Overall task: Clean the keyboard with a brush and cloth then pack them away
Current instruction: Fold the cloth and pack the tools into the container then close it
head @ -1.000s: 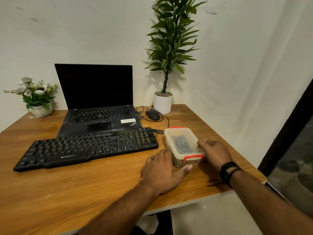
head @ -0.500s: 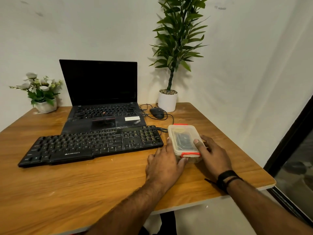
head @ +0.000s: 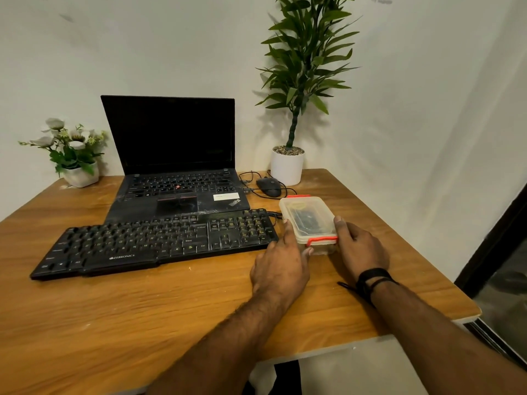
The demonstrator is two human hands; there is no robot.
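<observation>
Keyboard (head: 154, 243) sitting untouched; I'm gripping the lidded container (head: 309, 220) from both sides, left hand (head: 281, 265) and right hand (head: 360, 249) fingers curled against its walls.

One keyboard (head: 155, 243), one laptop (head: 176, 163), one mouse (head: 268, 187), one lidded box (head: 309, 220), two potted plants (head: 287, 163) (head: 74, 155), two hands (head: 281, 266) (head: 360, 248)
</observation>
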